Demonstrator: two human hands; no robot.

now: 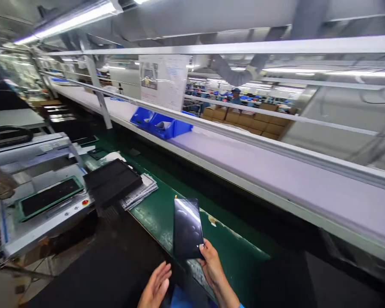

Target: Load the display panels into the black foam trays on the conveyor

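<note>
A dark, glossy tablet-sized screen panel [188, 226] is held up over the green bench, its face reflecting a ceiling light. My right hand [211, 262] grips its lower right corner, thumb on the front and the other fingers behind. At its top left corner a small orange tab [176, 197] sticks up. My left hand [156, 285] is apart from the panel, below and left of it, with fingers stretched out and nothing in them.
Black foam trays [112, 182] lie on silvery bubble sheets [141, 191] on the green bench [157, 218]. Leftward stands a machine with a green-framed fixture [51, 196] and a red button [85, 202]. Blue bins [163, 124] sit on the white shelf [244, 160]. A person [235, 96] is far off.
</note>
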